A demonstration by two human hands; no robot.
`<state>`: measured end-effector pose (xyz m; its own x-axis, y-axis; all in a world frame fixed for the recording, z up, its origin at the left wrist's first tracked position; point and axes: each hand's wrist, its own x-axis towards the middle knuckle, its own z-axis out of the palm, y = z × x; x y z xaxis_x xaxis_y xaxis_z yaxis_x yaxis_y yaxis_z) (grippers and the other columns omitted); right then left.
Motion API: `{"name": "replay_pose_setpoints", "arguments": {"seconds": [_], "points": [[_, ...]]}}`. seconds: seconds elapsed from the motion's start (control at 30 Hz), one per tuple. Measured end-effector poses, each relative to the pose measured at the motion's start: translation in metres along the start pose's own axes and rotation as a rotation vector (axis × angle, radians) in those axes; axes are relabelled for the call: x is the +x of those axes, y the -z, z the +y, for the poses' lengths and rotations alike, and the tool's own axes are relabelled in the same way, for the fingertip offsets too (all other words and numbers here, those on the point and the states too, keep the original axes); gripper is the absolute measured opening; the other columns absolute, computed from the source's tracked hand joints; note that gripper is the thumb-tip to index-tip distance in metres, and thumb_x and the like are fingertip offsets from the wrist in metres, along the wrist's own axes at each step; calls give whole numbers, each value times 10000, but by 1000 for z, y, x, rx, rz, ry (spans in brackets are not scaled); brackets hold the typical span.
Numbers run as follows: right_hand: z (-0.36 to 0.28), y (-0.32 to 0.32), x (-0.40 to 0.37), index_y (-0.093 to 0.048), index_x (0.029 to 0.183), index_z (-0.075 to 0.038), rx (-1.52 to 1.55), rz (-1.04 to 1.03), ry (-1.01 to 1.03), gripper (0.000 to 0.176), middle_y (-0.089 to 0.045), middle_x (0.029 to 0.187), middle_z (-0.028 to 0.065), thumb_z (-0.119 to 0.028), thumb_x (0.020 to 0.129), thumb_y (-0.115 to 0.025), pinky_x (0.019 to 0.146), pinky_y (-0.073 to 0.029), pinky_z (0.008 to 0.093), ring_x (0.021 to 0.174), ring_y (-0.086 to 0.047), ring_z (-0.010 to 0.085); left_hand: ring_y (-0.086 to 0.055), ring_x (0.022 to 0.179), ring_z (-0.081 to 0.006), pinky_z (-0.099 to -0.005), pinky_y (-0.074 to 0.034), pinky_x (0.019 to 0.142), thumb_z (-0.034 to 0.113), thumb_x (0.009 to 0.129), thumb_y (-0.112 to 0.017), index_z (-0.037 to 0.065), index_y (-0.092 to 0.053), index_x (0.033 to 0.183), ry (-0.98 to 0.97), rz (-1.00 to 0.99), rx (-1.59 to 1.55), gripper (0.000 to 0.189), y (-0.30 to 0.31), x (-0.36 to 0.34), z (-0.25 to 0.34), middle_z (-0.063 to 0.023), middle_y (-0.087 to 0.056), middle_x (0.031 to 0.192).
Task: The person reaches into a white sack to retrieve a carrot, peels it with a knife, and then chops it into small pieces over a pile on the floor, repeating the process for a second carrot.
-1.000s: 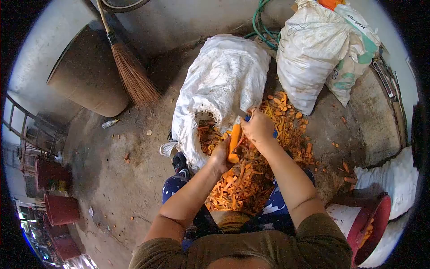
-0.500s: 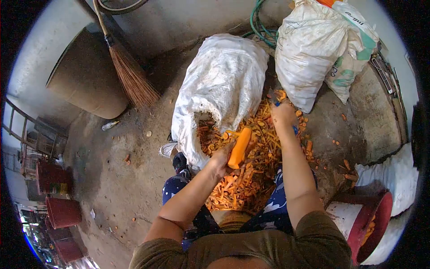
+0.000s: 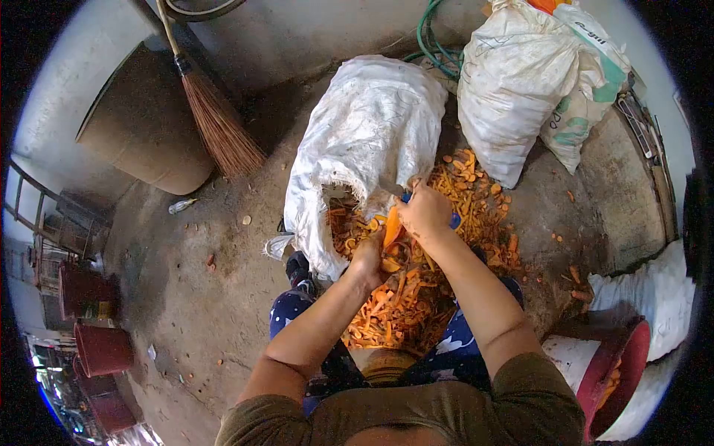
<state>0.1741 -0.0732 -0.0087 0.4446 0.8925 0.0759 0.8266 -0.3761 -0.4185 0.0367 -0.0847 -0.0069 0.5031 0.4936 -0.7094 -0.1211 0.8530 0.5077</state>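
Observation:
My left hand (image 3: 367,262) is closed around an orange carrot (image 3: 392,227), peeled smooth and tilted upward. Close against its upper end, my right hand (image 3: 427,213) grips a knife (image 3: 390,186); bits of its blue handle show on both sides of the fist. The blade points up and left, over the carrot's far end. Beneath both hands lies a heap of carrot peelings and cut ends (image 3: 401,312). A white woven sack (image 3: 379,111) lies just beyond, its torn mouth facing me, with carrots and scraps inside.
Two full sacks (image 3: 513,89) lean at the back right beside a green hose (image 3: 425,33). At the right, a red bucket (image 3: 639,364) lies tipped with orange pieces inside. A broom (image 3: 216,123) rests by a large drum (image 3: 141,126); red buckets (image 3: 104,349) line the left.
My right hand has come left and toward me with the knife, from the heap's far right to the carrot. The carrot has turned more upright in my left hand.

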Motion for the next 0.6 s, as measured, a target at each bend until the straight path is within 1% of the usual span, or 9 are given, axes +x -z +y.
{"name": "replay_pose_setpoints", "arguments": {"seconds": [0.03, 0.1, 0.17, 0.23, 0.3, 0.4, 0.43, 0.5, 0.6], "points": [[0, 0, 1, -576, 944, -59, -16, -2, -32, 386, -609, 690, 137, -344, 692, -635, 587, -471, 386, 653, -599, 303, -580, 750, -200, -327, -506, 679, 283, 910, -353, 41, -503, 1093, 1, 0, -1, 338, 1, 1, -1, -88, -589, 956], [2, 6, 2, -569, 964, -54, 18, -28, -51, 410, -612, 711, 149, -365, 703, -624, 600, -473, 393, 674, -600, 310, -584, 653, -191, -297, -490, 502, 346, 925, -289, 84, -485, 1077, -22, 2, 151, 361, 3, 3, -3, -87, -579, 917], [11, 8, 10, -561, 984, -49, 52, -51, -70, 434, -615, 733, 160, -385, 714, -612, 614, -474, 400, 696, -601, 316, -588, 640, -196, -307, -487, 479, 350, 923, -296, 82, -475, 1084, -3, -52, 130, 360, 8, 7, -7, -89, -580, 898], [41, 8, 29, -546, 1003, -32, -9, 72, -318, 470, -615, 789, 188, -421, 742, -577, 647, -470, 418, 742, -598, 335, -593, 627, -200, -316, -483, 456, 353, 920, -304, 80, -466, 1090, 18, -106, 112, 360, 16, 12, -12, -90, -581, 880], [69, 18, 45, -546, 1005, -18, -81, -19, -517, 487, -610, 843, 210, -440, 760, -551, 672, -464, 423, 781, -596, 341, -606, 654, -224, -348, -502, 459, 350, 918, -316, 78, -433, 1123, 87, -132, 29, 360, 26, 16, -16, -94, -584, 859], [61, 42, 40, -511, 1017, 2, 77, -47, -555, 456, -610, 856, 186, -362, 754, -590, 692, -474, 404, 793, -605, 310, -593, 645, -217, -339, -510, 494, 324, 921, -329, 54, -418, 1133, 80, -125, 17, 354, 15, -3, 0, -102, -580, 851], [57, 37, 39, -511, 1017, 2, 74, -45, -550, 456, -610, 856, 186, -362, 754, -590, 692, -474, 404, 793, -605, 310, -583, 636, -203, -327, -509, 507, 319, 922, -333, 41, -421, 1128, 28, -122, 3, 357, 15, -3, 3, -104, -578, 846], [40, 17, 28, -511, 1024, -3, 94, 103, -267, 441, -609, 872, 180, -335, 750, -606, 681, -475, 392, 762, -606, 304, -553, 585, -192, -296, -484, 493, 321, 923, -336, 24, -422, 1115, 49, -108, -92, 364, 14, 4, 3, -103, -572, 821], [6, 21, 8, -553, 974, -32, 247, -46, -173, 320, -620, 729, 125, -253, 751, -616, 622, -470, 351, 677, -613, 227, -537, 583, -184, -288, -478, 519, 322, 926, -326, 20, -424, 1102, 41, -113, -230, 363, 21, 17, 1, -99, -568, 814]]}}
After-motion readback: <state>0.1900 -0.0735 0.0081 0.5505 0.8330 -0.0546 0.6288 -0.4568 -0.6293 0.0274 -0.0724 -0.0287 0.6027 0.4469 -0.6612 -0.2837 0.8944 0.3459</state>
